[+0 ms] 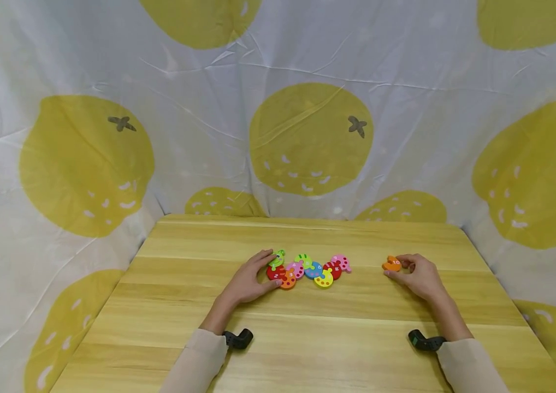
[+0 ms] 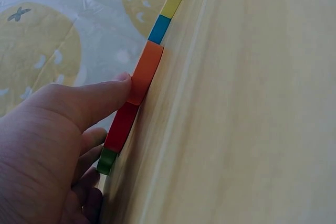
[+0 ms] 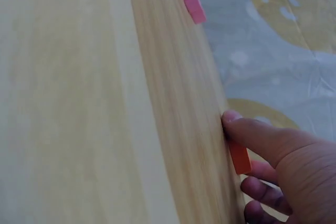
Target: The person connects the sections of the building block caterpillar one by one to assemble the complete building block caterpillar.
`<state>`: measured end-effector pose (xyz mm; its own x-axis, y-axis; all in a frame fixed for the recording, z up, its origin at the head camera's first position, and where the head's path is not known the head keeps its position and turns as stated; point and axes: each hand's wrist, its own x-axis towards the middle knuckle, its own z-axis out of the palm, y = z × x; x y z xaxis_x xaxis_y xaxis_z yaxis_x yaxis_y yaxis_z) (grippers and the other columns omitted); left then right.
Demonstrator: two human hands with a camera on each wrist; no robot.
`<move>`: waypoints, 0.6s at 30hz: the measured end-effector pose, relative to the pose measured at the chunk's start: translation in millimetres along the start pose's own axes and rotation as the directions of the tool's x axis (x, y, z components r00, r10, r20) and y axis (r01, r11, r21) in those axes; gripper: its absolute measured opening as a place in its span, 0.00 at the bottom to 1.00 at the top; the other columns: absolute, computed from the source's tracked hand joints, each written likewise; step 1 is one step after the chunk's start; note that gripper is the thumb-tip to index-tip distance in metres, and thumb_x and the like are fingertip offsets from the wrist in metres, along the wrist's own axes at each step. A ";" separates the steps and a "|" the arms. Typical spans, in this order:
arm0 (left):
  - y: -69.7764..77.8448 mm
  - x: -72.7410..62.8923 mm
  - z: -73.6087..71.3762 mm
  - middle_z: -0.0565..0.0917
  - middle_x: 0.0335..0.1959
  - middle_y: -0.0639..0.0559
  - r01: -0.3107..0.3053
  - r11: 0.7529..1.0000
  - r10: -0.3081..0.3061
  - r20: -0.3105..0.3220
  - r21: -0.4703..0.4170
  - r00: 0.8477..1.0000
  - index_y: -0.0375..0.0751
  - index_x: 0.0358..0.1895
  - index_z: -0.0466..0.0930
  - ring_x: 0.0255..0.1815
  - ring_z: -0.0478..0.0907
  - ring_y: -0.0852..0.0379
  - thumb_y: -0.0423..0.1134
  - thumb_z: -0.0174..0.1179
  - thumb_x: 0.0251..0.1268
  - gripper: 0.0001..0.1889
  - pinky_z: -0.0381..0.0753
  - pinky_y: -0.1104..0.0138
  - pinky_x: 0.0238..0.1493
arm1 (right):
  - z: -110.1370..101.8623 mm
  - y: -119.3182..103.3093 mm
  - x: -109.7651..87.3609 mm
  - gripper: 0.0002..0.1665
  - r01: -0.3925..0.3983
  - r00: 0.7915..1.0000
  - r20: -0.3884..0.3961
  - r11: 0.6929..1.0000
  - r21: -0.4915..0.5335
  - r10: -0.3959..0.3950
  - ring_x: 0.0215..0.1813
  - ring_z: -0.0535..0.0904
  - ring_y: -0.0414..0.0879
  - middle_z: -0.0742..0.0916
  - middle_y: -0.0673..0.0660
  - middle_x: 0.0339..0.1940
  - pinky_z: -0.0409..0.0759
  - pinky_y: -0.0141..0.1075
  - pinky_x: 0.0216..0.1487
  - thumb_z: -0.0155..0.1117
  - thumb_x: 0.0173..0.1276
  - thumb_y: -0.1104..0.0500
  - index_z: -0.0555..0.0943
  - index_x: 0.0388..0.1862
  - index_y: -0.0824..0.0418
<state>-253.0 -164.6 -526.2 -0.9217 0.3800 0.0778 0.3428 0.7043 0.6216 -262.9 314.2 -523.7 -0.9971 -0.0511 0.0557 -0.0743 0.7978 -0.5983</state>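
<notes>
A caterpillar number puzzle (image 1: 314,269) lies on the table, its colourful round pieces joined in a wavy row. Its green head piece (image 1: 277,258) is at the left end, and a pink piece (image 1: 341,262) with red dots ends the row at right. My left hand (image 1: 249,278) holds the head end, thumb against the orange piece (image 2: 145,72) and fingers by the green head. To the right, apart from the row, my right hand (image 1: 420,275) pinches an orange puzzle piece (image 1: 392,264) marked 10 between thumb and fingers. In the right wrist view the fingers partly hide this piece (image 3: 240,157).
The wooden table (image 1: 307,349) has its far edge against a white curtain (image 1: 199,131) printed with big yellow fruit. Black wrist straps (image 1: 240,339) with cameras sit on both wrists. A gap of bare wood separates the row from the orange piece.
</notes>
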 end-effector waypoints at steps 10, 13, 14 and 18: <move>-4.3 2.0 1.2 0.62 0.82 0.54 0.015 1.000 -0.015 0.001 0.013 1.000 0.49 0.78 0.68 0.85 0.53 0.48 0.60 0.67 0.65 0.41 0.57 0.47 0.82 | 1.8 -5.6 0.7 0.38 0.017 0.999 -0.037 0.999 0.031 -0.016 0.38 0.78 0.47 0.88 0.61 0.42 0.77 0.33 0.34 0.77 0.62 0.40 0.84 0.59 0.67; -4.4 2.2 1.3 0.63 0.82 0.54 0.015 1.000 -0.015 -0.001 0.016 1.000 0.49 0.77 0.69 0.85 0.54 0.48 0.60 0.67 0.65 0.40 0.57 0.47 0.82 | 3.2 -13.0 -0.8 0.39 0.010 0.999 -0.043 0.999 0.047 -0.008 0.37 0.78 0.46 0.87 0.59 0.40 0.77 0.32 0.33 0.78 0.61 0.39 0.84 0.59 0.67; -4.1 2.1 1.2 0.63 0.82 0.54 0.016 1.000 -0.015 -0.002 0.012 1.000 0.50 0.77 0.69 0.85 0.54 0.48 0.60 0.67 0.65 0.40 0.57 0.47 0.82 | 3.2 -16.5 -1.9 0.38 0.007 0.999 -0.042 0.998 0.055 -0.004 0.38 0.78 0.46 0.87 0.59 0.40 0.77 0.31 0.33 0.78 0.61 0.39 0.84 0.58 0.67; -3.4 1.8 1.8 0.63 0.82 0.54 0.012 1.000 -0.012 -0.005 0.004 1.000 0.50 0.76 0.70 0.84 0.55 0.47 0.59 0.68 0.64 0.39 0.58 0.47 0.82 | 5.8 -27.4 -5.4 0.37 0.002 0.999 -0.036 0.996 0.086 0.001 0.39 0.78 0.47 0.87 0.59 0.40 0.77 0.30 0.34 0.79 0.60 0.39 0.84 0.56 0.66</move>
<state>-255.5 -165.2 -529.5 -0.9265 0.3688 0.0741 0.3326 0.7109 0.6198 -255.6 289.1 -512.2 -0.9961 -0.0283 0.0836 -0.0769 0.7431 -0.6648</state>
